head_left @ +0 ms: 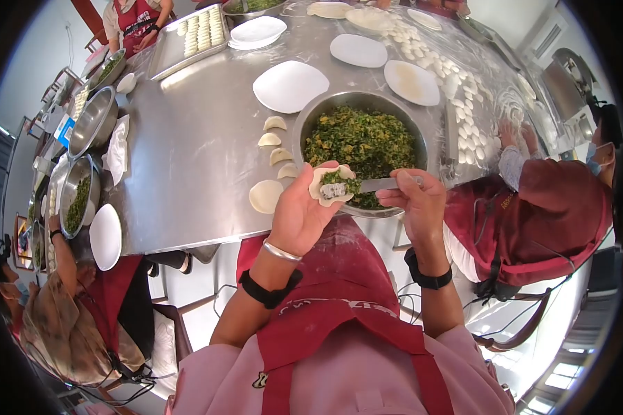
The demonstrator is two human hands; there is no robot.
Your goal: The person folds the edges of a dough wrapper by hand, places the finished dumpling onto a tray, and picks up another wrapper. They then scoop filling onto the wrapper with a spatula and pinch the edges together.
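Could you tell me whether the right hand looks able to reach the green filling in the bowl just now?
Probably yes: the right hand holds its spatula just over the near edge of the bowl, with nothing between it and the filling.

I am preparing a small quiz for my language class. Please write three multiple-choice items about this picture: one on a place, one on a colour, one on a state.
1. Where does the wrapper with filling on it lie?
A) on the left hand
B) on a white plate
C) on the floor

2. What colour is the filling in the big bowl?
A) red
B) green
C) white

3. How is the wrapper in the hand?
A) folded shut
B) torn in two
C) open, with filling on it

Answers:
1 A: the fingers of the left hand cup it.
2 B: the bowl holds chopped green filling.
3 C: its edges are spread, and the right hand holds a spatula to the filling on it.
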